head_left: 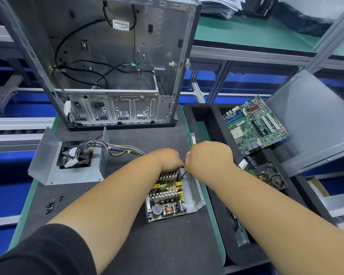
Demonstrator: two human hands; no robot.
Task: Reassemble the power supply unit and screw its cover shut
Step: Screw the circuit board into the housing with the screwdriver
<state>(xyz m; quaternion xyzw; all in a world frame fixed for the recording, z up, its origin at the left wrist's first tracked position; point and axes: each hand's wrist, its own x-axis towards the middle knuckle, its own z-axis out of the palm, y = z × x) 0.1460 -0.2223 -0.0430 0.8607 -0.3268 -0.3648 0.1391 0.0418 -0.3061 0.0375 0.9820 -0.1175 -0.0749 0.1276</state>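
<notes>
Both hands meet over the far end of the open power supply unit. Right hand has its grip curled round a screwdriver with a yellow-and-black handle, the tip pointing down into the far right corner of the unit. Left hand rests on the far edge of the green circuit board with silver heat-sink fins and copper coils, fingers bent over it; whether they pinch anything I cannot tell. That board sits in a shallow grey metal tray with a perforated right wall, lying on the dark mat of the surface, near the middle.

To the left lies the grey folded metal cover with a black fan inside, a bundle of coloured wires running from it toward the hands. Small black screws lie scattered at the near left. An empty grey computer case stands at the far side. On the right, a green motherboard rests in a black foam tray.
</notes>
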